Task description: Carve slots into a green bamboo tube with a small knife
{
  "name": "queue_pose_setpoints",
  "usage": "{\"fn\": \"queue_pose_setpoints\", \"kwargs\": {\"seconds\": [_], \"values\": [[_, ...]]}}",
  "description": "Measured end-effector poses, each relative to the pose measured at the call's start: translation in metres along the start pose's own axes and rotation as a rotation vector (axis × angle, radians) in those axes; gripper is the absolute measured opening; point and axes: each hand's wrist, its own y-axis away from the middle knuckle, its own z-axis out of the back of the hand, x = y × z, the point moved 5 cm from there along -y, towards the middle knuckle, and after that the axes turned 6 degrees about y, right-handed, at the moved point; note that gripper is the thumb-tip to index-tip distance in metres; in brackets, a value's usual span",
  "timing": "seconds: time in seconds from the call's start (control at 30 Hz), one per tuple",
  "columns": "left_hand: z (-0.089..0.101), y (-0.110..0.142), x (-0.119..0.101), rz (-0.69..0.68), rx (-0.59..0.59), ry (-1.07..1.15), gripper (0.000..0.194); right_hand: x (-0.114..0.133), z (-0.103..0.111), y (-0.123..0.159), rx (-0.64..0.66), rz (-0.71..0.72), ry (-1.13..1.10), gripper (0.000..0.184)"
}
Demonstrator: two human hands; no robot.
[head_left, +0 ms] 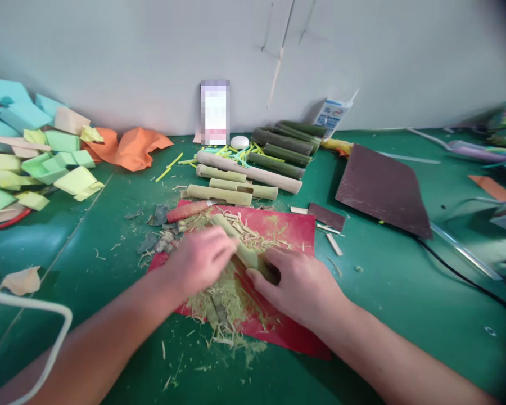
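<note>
Working a pale green tube [249,256] above the middle of the red sheet [299,226].
The step in hand looks like scraping the tube amid shavings [225,301] on the sheet; another stroke would call for a steady hold. The right hand [300,281] grasps the tube's near end, over the sheet's right half. The left hand [204,253], blurred above the sheet's left half, is curled; whether it grips anything, I cannot tell.

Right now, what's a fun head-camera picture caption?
Right hand on a bamboo tube, left hand close, above shavings on a red sheet.
</note>
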Motion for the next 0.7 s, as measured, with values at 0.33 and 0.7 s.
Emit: {"fn": "queue_pose_setpoints", "kwargs": {"seconds": [0.33, 0.7], "values": [[-0.001, -0.001, 0.002, -0.040, 0.078, -0.026, 0.015, 0.001, 0.001, 0.000, 0.002, 0.001, 0.015, 0.030], [0.011, -0.004, 0.008, 0.008, -0.062, -0.030, 0.016, 0.000, 0.001, 0.000, -0.016, -0.005, 0.018, 0.031]]}}
